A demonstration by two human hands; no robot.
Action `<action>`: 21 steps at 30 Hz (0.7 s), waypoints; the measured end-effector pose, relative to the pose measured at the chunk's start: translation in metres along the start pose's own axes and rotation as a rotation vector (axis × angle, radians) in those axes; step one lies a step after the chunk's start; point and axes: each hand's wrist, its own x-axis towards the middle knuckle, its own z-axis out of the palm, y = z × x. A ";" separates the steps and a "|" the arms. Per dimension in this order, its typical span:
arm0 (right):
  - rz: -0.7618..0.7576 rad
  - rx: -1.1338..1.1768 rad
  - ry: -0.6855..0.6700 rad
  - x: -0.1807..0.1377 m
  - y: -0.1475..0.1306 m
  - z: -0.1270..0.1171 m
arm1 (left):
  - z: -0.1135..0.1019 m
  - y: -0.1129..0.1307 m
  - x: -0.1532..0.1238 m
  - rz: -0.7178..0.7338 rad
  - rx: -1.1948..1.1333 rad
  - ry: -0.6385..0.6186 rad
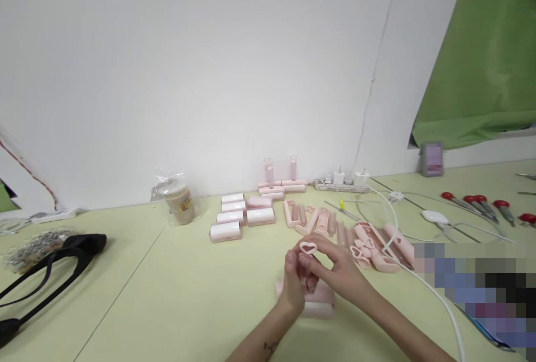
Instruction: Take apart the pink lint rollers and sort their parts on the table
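I see a pink heart [309,248] held over the table [167,300].
The right hand [343,272] has its grip pinching the heart; the left hand [293,289] is curled up beside the heart, but I can't tell if its grip pinches anything. A pink roll [321,297] lies on my side of the heart. White rolls [226,232] sit left of the heart, pink parts [374,242] right of it.

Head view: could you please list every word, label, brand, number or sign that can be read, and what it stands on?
No text can be read.
Wrapped cup: colourful printed patch, too small and blurred.
Purple upright item: pixelated, unreadable.
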 end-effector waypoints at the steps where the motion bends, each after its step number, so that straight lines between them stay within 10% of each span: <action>1: 0.005 -0.002 0.021 -0.001 0.001 0.002 | -0.001 -0.002 0.000 0.008 0.004 0.011; 12: 0.107 0.015 0.094 -0.016 0.001 0.023 | -0.006 -0.008 -0.010 -0.121 0.058 0.210; 21: 0.138 0.141 0.047 -0.012 0.007 0.021 | -0.012 -0.008 -0.005 -0.078 0.017 0.080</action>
